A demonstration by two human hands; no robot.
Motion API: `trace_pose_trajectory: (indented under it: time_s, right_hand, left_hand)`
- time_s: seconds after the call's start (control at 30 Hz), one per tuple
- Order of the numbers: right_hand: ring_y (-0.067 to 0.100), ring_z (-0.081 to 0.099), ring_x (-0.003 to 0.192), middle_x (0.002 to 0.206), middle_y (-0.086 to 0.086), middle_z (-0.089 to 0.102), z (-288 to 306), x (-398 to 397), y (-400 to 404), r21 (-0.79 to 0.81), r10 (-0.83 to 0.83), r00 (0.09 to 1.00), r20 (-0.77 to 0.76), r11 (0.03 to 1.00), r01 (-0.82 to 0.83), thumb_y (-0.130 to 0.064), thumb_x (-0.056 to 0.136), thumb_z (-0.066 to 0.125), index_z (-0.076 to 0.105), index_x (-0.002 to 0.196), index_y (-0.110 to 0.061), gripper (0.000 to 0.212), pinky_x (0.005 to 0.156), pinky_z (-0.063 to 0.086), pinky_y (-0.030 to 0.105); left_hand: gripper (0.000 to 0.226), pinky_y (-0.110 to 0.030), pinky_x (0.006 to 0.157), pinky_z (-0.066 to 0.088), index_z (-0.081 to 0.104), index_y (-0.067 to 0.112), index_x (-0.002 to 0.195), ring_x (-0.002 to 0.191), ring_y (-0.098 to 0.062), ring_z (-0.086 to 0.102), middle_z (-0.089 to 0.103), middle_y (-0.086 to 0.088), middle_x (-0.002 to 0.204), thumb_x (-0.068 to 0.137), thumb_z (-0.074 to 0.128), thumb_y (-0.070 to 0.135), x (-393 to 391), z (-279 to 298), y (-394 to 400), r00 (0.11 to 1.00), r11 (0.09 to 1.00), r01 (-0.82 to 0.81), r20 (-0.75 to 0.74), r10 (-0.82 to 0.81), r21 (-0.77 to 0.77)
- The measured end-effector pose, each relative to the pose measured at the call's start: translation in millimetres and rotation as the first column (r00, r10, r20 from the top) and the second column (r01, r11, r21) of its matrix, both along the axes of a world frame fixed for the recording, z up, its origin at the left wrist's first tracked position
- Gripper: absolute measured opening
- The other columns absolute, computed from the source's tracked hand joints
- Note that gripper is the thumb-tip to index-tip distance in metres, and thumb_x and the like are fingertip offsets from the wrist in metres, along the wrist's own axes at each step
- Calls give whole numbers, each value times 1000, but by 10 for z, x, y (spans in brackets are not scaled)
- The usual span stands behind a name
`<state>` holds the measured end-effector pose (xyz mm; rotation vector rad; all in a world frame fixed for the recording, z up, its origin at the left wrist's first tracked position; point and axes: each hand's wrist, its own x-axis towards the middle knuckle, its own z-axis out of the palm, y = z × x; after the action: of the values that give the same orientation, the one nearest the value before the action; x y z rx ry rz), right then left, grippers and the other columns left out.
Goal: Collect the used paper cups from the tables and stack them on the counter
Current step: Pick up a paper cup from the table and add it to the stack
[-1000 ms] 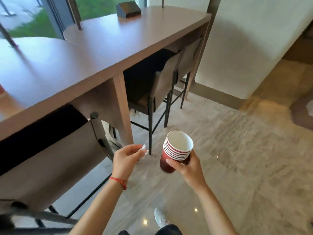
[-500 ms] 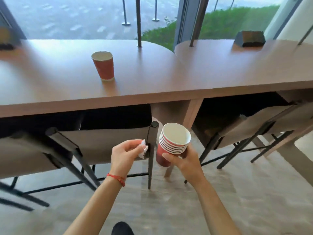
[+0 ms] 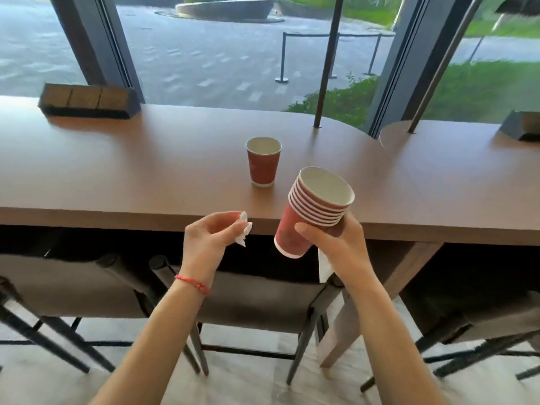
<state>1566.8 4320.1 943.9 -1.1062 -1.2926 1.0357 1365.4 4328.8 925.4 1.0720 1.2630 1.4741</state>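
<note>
A single red paper cup [image 3: 263,162] stands upright on the long brown table [image 3: 146,171], near its front edge. My right hand [image 3: 336,244] grips a tilted stack of several red paper cups [image 3: 312,209] just in front of the table edge, to the right of the lone cup. My left hand [image 3: 209,238] is at the table's front edge, below and left of that cup, pinching a small crumpled white tissue [image 3: 244,230] between its fingertips.
Chairs [image 3: 248,296] are tucked under the table in front of me. Dark boxes [image 3: 87,100] sit on the table at back left and far right [image 3: 523,128]. Metal posts [image 3: 324,83] rise from the tabletop before the window. A second rounded table [image 3: 453,176] adjoins on the right.
The view has swung left and closer, so the lone cup now stands at centre, just beyond my hands. Both hands have risen to table-edge height, still holding the tissue and the stack.
</note>
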Motion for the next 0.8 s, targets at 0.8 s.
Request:
trace_pose_trajectory:
  time_s: [0.8]
  right_hand:
    - [3, 65, 91, 100, -5, 67, 249, -434, 1964, 157, -49, 983, 177, 987, 21, -22, 65, 84, 56, 116, -11, 59, 72, 51, 16]
  left_hand:
    - [12, -17, 61, 55, 73, 17, 74, 64, -6, 68, 73, 4, 68, 69, 78, 8, -331, -167, 1150, 997, 999, -46, 68, 45, 12]
